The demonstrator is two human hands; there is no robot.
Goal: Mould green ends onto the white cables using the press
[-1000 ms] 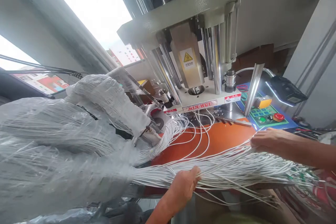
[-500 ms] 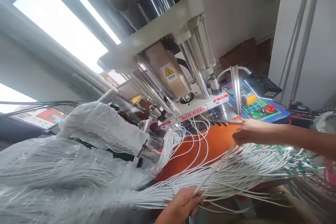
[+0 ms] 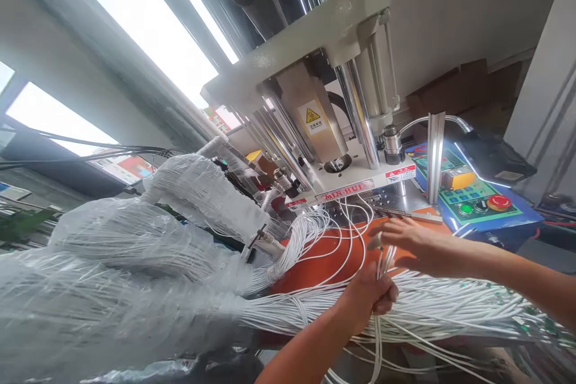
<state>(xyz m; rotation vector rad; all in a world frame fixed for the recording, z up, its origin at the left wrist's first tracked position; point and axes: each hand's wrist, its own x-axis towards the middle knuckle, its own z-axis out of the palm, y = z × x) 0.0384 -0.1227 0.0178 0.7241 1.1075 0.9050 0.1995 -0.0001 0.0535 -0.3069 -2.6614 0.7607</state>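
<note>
Factory workshop — labelled press machine upper centre, button control panel right, bundled white cables across bottom.

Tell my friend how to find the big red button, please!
Find the tall machine with MIN-HUI on its front, then look right to the blue box with a green panel on top. The red button sits by the panel's right end, beside the black knob. It's wider than that knob and the green button.
</note>
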